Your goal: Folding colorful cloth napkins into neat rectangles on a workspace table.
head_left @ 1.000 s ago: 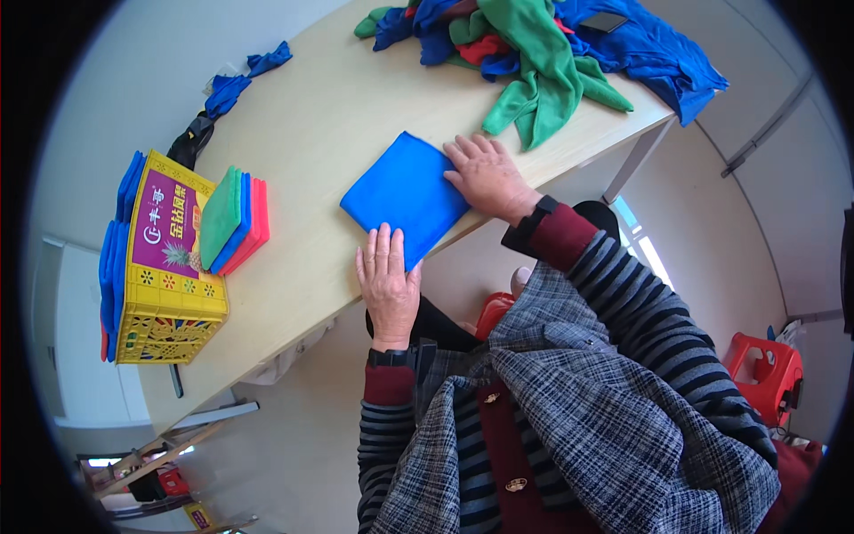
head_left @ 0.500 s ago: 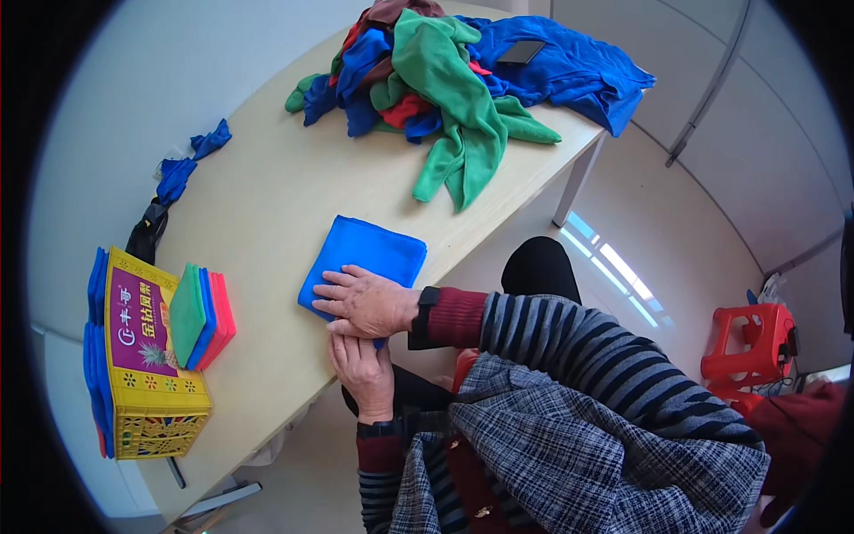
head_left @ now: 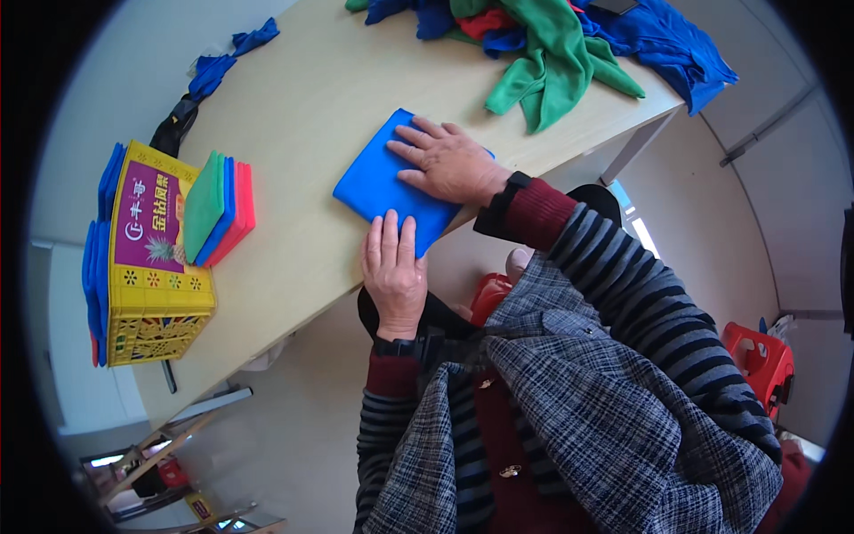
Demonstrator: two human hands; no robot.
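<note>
A folded blue cloth [head_left: 369, 184] lies flat on the pale wooden table near its front edge. Across its upper right part rests my right hand [head_left: 452, 165], palm down with fingers spread. My left hand [head_left: 395, 278] touches the near edge of the cloth, its fingers stretched out on top; its thumb is mostly hidden. Both hands are open, and part of the cloth is covered by them.
Left on the table stands a yellow crate [head_left: 160, 334] with folded green, blue and red cloths [head_left: 206, 209] against it; more blue ones [head_left: 95, 267] line its far side. Loose cloths [head_left: 551, 67] heap at the back. A red stool [head_left: 756, 360] stands on the floor at right.
The view has shifted, so the table things sit differently in it. My hands have moved apart on the cloth: the right toward its far right, the left at its near edge.
</note>
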